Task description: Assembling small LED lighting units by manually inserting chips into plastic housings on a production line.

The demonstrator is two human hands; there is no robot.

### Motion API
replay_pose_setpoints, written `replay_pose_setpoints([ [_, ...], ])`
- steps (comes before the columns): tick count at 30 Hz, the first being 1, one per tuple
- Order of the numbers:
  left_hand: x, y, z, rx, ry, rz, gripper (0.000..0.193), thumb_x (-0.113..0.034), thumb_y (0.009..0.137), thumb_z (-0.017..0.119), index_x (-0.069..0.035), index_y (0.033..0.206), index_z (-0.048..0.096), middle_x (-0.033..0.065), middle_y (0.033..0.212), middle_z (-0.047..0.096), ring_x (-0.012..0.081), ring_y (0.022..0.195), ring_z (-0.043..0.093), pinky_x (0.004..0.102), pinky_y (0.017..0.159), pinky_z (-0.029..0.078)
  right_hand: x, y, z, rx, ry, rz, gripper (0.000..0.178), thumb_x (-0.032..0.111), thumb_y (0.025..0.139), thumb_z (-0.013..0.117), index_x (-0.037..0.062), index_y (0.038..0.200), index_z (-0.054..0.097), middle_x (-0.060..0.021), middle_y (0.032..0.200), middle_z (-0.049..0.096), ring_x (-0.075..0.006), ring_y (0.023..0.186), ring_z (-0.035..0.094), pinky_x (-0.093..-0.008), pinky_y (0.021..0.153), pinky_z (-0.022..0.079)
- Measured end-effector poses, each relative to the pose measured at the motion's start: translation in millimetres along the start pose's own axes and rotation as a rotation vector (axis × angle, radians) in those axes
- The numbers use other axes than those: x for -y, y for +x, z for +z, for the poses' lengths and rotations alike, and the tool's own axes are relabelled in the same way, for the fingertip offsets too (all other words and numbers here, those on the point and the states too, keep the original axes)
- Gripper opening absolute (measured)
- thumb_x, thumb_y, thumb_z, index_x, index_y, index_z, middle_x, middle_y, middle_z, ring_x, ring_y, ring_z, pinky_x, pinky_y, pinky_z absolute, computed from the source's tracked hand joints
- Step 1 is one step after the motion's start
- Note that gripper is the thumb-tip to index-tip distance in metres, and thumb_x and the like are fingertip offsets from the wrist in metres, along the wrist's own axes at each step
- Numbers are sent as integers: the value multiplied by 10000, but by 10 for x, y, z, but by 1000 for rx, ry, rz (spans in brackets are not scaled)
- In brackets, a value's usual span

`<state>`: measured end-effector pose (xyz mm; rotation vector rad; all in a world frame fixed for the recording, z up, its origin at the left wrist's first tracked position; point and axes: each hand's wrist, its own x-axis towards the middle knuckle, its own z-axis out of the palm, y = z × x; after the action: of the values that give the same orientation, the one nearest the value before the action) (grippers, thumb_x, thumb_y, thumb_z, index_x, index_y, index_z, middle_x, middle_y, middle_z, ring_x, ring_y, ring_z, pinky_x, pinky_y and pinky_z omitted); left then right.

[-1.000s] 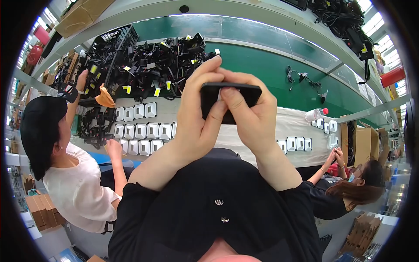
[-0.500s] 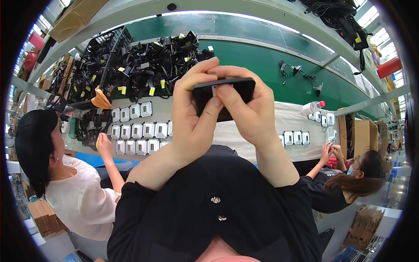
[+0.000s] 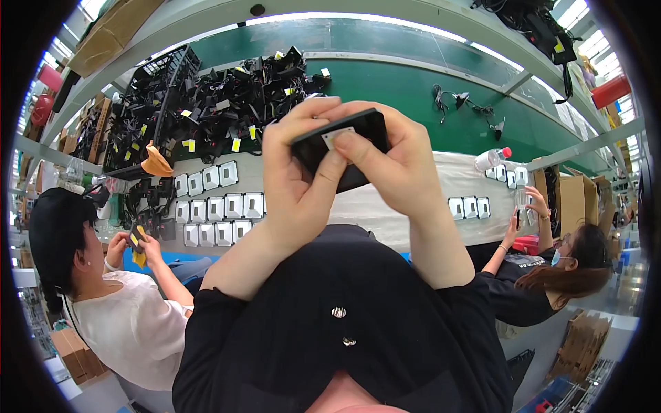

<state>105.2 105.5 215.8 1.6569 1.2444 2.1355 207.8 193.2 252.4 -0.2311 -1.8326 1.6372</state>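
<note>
Head view, looking down: both hands are up in front of the chest, wrapped around a flat black rectangular block (image 3: 342,148), possibly a power adapter, though the fisheye bend makes that hard to confirm. The left hand (image 3: 297,180) curls around its left end, fingers closed over the top edge and thumb pressing up across the face. The right hand (image 3: 398,165) grips the right end, fingers folded over the top, thumb lying on the front close to a small pale label (image 3: 337,135). The block sits tilted, right end higher, held well above the bench.

Below it on the pale work surface (image 3: 413,189) are rows of small white-framed square parts (image 3: 215,209), laid flat in a grid. Behind them a heap of black cabled units with yellow tags (image 3: 220,110) piles against the green conveyor belt (image 3: 413,89). A clear bottle with a red cap (image 3: 492,158) lies on the surface at right.

At left, a person in a pale shirt (image 3: 124,323) handles a small yellow and black piece. At right, a person in dark clothes (image 3: 544,268) reaches toward the bench.
</note>
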Motion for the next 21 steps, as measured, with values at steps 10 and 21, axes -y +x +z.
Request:
replay_pose_setpoints([
  [10, -101, 116, -89, -11, -172, -75, 142, -37, 892, 521, 1, 1029, 519, 233, 1213, 498, 284, 1141, 501, 352, 960, 380, -33, -10, 72, -8, -339, -487, 367, 15, 770, 589, -4, 1132, 531, -142, 1039, 580, -291, 903, 567, -334, 797, 451],
  [21, -194, 28, -56, -85, -160, 147, 154, -21, 892, 515, 19, 1034, 470, 299, 1204, 489, 296, 1112, 525, 351, 924, 417, 111, -110, 169, 4, -240, -349, 347, 0, 737, 594, 48, 1081, 601, -106, 1021, 628, -270, 910, 604, -321, 789, 479],
])
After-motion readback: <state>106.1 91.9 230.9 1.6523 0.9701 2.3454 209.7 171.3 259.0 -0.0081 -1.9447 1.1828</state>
